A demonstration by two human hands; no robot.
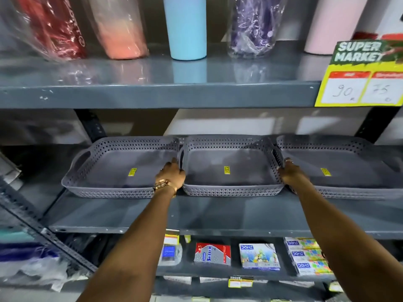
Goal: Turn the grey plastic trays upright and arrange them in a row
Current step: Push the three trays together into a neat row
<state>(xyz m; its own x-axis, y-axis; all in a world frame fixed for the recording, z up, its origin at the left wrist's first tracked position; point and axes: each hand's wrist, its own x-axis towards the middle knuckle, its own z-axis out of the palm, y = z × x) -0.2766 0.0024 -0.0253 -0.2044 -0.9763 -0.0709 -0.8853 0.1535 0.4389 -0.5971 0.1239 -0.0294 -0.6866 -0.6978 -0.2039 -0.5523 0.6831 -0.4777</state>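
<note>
Three grey perforated plastic trays (229, 166) sit upright in a row on the shelf (196, 212); middle one gripped at both sides by fingers of left hand (171, 174) and right hand (291, 173); final squaring judged remaining.

The three trays (122, 168) are matt grey plastic, their walls pierced with small holes, each floor smooth and bearing a yellow paper sticker (132, 171). The shelf (196, 212) is painted grey metal with a dull sheen, chipped along the front edge. Crinkled clear plastic wrap (253, 25) covers the purple tumbler.
</note>
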